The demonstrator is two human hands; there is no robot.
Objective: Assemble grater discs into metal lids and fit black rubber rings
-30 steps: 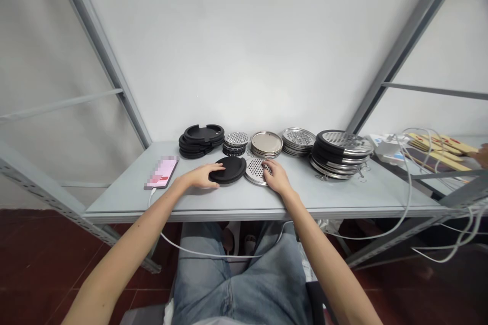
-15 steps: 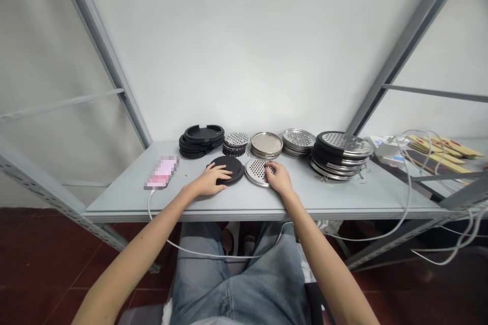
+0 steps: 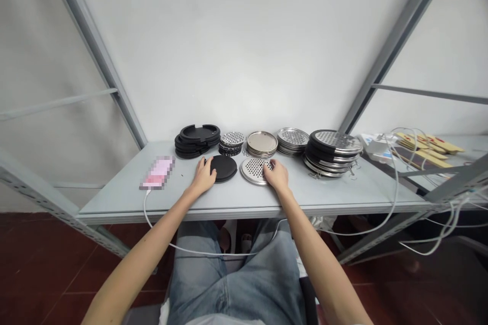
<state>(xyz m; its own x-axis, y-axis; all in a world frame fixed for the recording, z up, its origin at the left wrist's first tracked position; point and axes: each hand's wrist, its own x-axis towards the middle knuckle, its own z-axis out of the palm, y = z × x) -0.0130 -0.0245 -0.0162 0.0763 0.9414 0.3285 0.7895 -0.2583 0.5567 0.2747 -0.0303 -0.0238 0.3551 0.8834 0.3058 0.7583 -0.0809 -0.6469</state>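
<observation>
A round black disc [image 3: 224,168] lies flat near the middle of the table. My left hand [image 3: 204,176] rests at its left edge, fingers apart, the thumb touching the rim. Just right of it is a round metal disc with punched holes [image 3: 252,169]. My right hand [image 3: 277,175] is curled over that disc's right edge, with the thumb on top; the undersides of the fingers are hidden. Behind these stand a stack of notched black discs [image 3: 197,141], a small stack of perforated metal discs [image 3: 232,142] and a stack of plain metal plates [image 3: 262,143].
Farther right are rimmed perforated plates [image 3: 293,139] and a tall mixed black-and-metal stack [image 3: 332,152]. A phone [image 3: 157,172] with a white cable [image 3: 145,208] lies at left. Yellow packets [image 3: 427,144] sit beyond the right-hand frame post [image 3: 394,51].
My left hand has slid left from the top of the black disc to its edge. My right hand stays on the perforated disc. The whole view has shifted slightly.
</observation>
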